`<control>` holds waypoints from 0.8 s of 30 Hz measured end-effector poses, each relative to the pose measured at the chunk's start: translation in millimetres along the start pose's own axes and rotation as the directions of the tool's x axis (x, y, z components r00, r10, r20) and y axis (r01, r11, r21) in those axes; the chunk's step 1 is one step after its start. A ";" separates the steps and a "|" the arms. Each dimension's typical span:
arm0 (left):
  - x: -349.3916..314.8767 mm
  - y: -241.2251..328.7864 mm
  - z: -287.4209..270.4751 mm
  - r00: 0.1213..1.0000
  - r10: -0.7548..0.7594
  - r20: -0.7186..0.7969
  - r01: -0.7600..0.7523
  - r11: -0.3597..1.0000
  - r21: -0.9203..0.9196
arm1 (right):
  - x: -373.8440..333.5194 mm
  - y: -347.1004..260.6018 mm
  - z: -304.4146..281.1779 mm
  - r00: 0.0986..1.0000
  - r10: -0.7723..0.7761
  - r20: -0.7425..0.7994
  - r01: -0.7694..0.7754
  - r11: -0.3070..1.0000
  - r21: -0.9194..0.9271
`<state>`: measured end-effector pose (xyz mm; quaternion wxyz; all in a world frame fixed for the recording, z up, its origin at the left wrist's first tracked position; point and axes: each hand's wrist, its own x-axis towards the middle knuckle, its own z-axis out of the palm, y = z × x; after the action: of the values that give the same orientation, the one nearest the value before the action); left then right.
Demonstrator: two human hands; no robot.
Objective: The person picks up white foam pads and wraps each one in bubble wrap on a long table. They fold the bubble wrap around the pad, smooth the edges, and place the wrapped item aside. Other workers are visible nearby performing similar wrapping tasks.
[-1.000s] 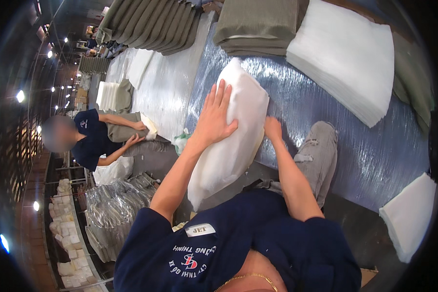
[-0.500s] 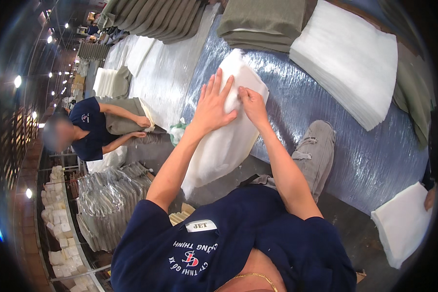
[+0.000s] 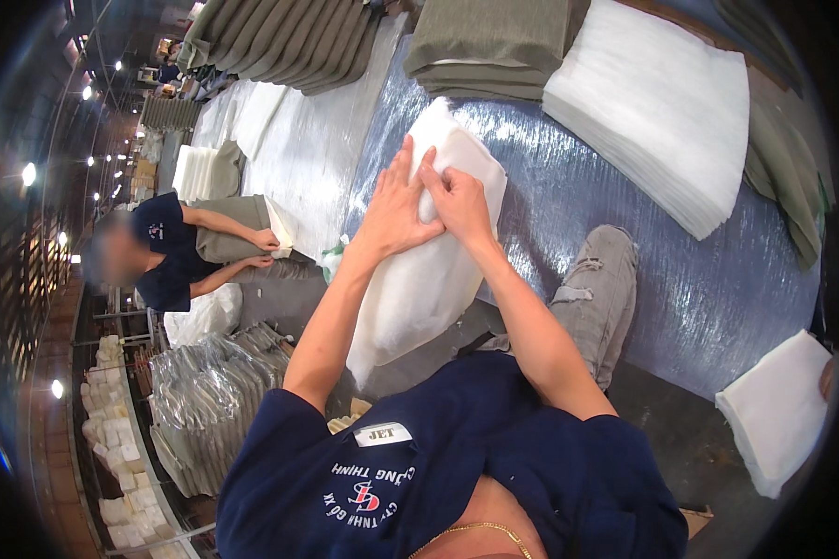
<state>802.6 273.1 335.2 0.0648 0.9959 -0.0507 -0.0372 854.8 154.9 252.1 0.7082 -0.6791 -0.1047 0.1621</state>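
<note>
A foam cushion wrapped in white wadding (image 3: 419, 293) lies across the table's near edge in front of me, its lower end hanging past the edge. My left hand (image 3: 396, 216) is open and rests flat on the wadding, fingers pointing away from me. Close beside it, my right hand (image 3: 461, 205) has curled fingers pinched at the upper face of the wadding, and its fingertips are partly hidden. Off-white foam (image 3: 496, 191) shows along the cushion's right side.
Stacked white wadding sheets (image 3: 657, 116) and folded grey-green covers (image 3: 489, 47) lie on the film-covered table (image 3: 718, 298). Another person (image 3: 168, 252) handles a grey-green cover at left. Wrapped covers (image 3: 210, 401) stand below. At right, a hand (image 3: 825, 380) holds a white pad (image 3: 778, 410).
My right hand has moved left across the wadding toward my left hand, and its grip has shifted. My left hand stays on the cushion. The pad at far right has shifted slightly upward.
</note>
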 end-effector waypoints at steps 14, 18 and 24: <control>-12.3 -9.7 8.1 0.951 -0.247 -0.187 0.146 0.890 -0.433 | -5.5 -1.2 -0.5 0.941 0.097 0.324 -0.213 0.915 0.342; -12.5 -13.7 10.3 0.946 -0.265 -0.184 0.186 0.913 -0.363 | -9.1 13.7 10.9 0.976 0.085 0.203 -0.167 0.888 0.428; -7.9 -0.8 5.7 0.951 -0.241 -0.195 0.192 0.951 -0.242 | 1.6 -11.5 19.3 0.998 -0.008 -0.067 0.008 1.000 -0.004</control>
<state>794.4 274.0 330.0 0.1753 0.9799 0.0715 0.0622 850.2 173.1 264.5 0.7107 -0.6850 -0.0841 0.1362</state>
